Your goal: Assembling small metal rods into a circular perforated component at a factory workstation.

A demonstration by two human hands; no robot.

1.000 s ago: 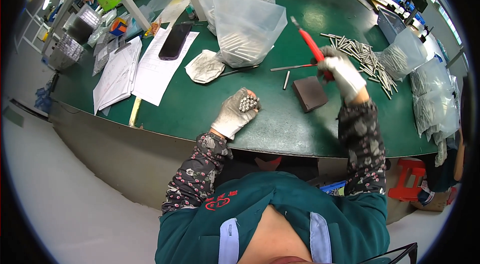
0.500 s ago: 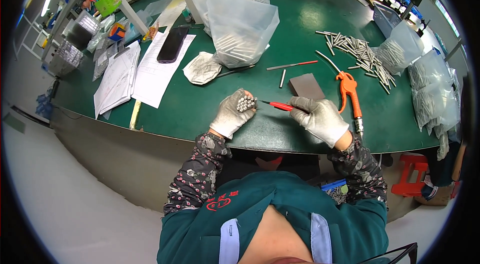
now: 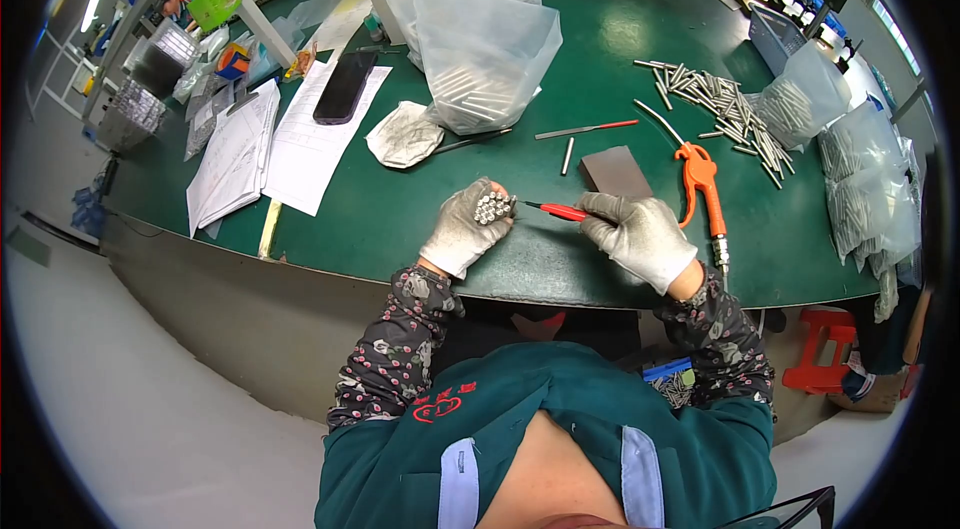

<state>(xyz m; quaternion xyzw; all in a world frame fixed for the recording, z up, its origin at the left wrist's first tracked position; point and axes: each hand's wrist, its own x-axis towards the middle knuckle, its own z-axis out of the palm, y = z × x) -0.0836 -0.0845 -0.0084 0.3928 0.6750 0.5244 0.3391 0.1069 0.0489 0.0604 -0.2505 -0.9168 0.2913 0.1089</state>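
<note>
My gloved left hand (image 3: 464, 233) is wrapped round a bundle of metal pins (image 3: 491, 209), their round ends showing. From the right, my gloved right hand (image 3: 642, 237) grips a thin tool with a red handle (image 3: 562, 213). Its dark, slender tip is at or very near the bundle's right side; whether it touches cannot be made out. Just beyond my right hand lies a brown rectangular block (image 3: 616, 173). A single pin (image 3: 567, 157) and another slim red-handled tool (image 3: 586, 130) rest on the green table behind it.
An orange air blow gun (image 3: 700, 186) lies right of my right hand. Loose pins (image 3: 722, 109) are heaped farther back, near bags of pins (image 3: 868, 183). A large plastic bag (image 3: 483, 64) stands behind a crumpled white cloth (image 3: 404, 136). Papers (image 3: 310, 154) and a phone (image 3: 345, 89) lie left.
Both hands keep nearly the same place and grip. The view has shifted very slightly; nothing else has visibly moved.
</note>
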